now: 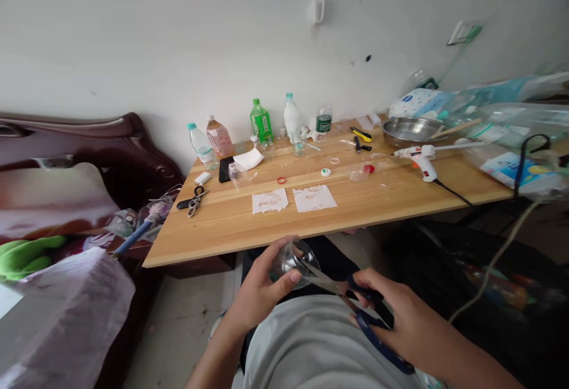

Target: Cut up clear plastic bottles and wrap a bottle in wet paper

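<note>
Over my lap, in front of the table edge, my left hand [267, 282] grips a clear plastic bottle piece [306, 258] between thumb and fingers. My right hand [391, 312] has its fingers through the dark blue handles of a pair of scissors [371, 329]. The scissors' blades are spread apart and reach to the clear piece; one appears to lie inside its rim, though the see-through plastic makes this hard to tell. On the wooden table [213, 235] just beyond are two torn white paper pieces [315, 198].
Several bottles, among them a green bottle [261, 121], line the wall. A white glue gun [422, 160] with a black cord and a steel bowl [411, 131] stand right. A yellow cutter [361, 134] lies behind; smaller scissors [195, 200] lie left. A bed [89, 199] is at far left.
</note>
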